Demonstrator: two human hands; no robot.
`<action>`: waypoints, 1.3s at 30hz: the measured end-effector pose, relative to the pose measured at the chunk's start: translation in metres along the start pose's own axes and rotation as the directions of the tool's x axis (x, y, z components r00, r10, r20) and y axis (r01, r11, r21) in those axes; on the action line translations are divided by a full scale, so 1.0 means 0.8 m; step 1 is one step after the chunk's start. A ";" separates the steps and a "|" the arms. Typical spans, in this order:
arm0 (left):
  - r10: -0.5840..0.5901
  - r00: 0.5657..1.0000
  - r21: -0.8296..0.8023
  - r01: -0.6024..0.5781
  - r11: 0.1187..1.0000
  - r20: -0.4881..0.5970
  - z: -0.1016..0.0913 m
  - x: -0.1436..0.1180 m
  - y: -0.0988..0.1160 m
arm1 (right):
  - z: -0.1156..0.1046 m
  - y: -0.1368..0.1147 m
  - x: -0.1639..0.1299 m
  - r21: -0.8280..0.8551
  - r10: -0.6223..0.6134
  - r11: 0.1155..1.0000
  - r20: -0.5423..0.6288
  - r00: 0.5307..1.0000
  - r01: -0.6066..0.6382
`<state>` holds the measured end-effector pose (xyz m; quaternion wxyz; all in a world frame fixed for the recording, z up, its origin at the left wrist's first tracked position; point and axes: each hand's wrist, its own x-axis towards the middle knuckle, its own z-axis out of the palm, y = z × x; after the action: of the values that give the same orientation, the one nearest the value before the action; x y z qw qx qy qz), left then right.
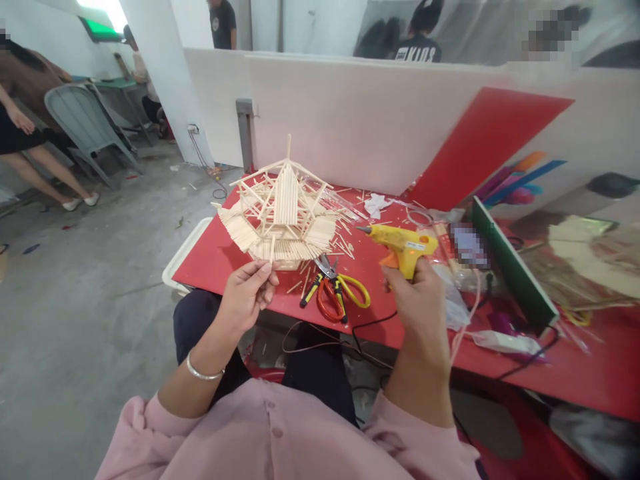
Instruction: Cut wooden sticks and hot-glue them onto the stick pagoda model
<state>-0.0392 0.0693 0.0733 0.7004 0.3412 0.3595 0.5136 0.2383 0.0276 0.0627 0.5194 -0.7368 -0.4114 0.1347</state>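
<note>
— Pink sleeves nearest the camera, then the two hands. What is each doing?

— The left hand (pixel 247 293), with a silver bangle (pixel 203 373) on its wrist, pinches a thin wooden stick (pixel 273 250) upright between thumb and fingertips. The right hand (pixel 417 300) is closed around the grip of a yellow glue gun (pixel 400 243), nozzle pointing left toward the stick.

— And just beyond them?

— Two pairs of cutters (pixel 333 287), one red-handled, one yellow, lie on the red worktop (pixel 220 257) between the hands. Behind the stick stands the stick model (pixel 283 213), a roofed house of pale sticks near the worktop's left corner, with loose sticks scattered beside it.

— How would you handle this gluing step well?

— I'd judge a small bead on the stick's end is enough. Keep the nozzle close but off the fingertips, since the glue is hot. Seat the stick on the model quickly and hold it steady until it grips. The cord trailing under the worktop edge could snag, so keep it slack.

— Any writing readable?

— A label on the gun's side is too small to read. Farther back, past the white partition (pixel 350 113), a person's dark shirt (pixel 415 50) shows pale lettering, perhaps "KIDS", though I can't be certain.
</note>
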 end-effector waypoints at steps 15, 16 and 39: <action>0.043 0.992 0.020 -0.041 0.999 -0.120 0.027 0.054 0.058 | 0.042 -0.083 -0.006 0.173 -0.162 0.975 0.124 0.979 0.139; 0.035 0.991 0.023 -0.032 0.999 -0.133 0.029 0.055 0.058 | 0.042 -0.084 -0.006 0.179 -0.161 0.974 0.134 0.978 0.136; -0.151 0.967 0.034 0.161 0.986 -0.206 0.046 0.074 0.074 | 0.045 -0.077 0.004 0.253 -0.175 0.960 0.204 0.963 0.121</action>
<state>-0.0232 0.1364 0.1330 0.6896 0.2752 0.4676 0.4797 0.1892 0.0607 0.1024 0.5629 -0.6162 -0.5024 0.2259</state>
